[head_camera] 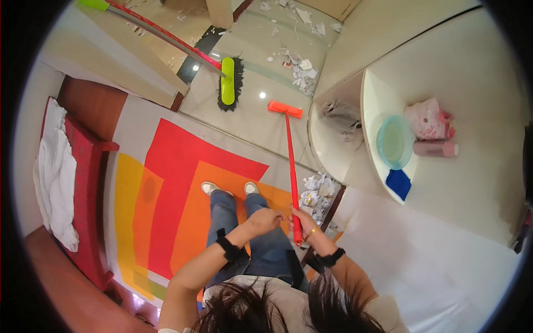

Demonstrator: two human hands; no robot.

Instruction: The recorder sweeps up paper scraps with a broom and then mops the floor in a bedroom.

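My right hand (305, 224) grips the upper end of a red handle (292, 175). At the far end of this handle, an orange-red brush head (285, 109) rests on the glossy tiled floor (254, 120). My left hand (266, 220) hovers just left of the handle, apart from it, with its fingers curled; whether they are fully closed is unclear. To the right of the handle lies a heap of torn white paper scraps (318, 195). Farther off, more paper scraps (304, 73) lie along the cabinet base.
A broom with a lime-green head (227, 81) and dark bristles lies ahead. Curved corner shelves (368, 125) hold a pale blue basin (395, 141), a blue cloth (399, 184) and a pinkish bottle (435, 148). A red bench (89, 187) bears white cloth (56, 175). Underfoot is a colourful mat (166, 166).
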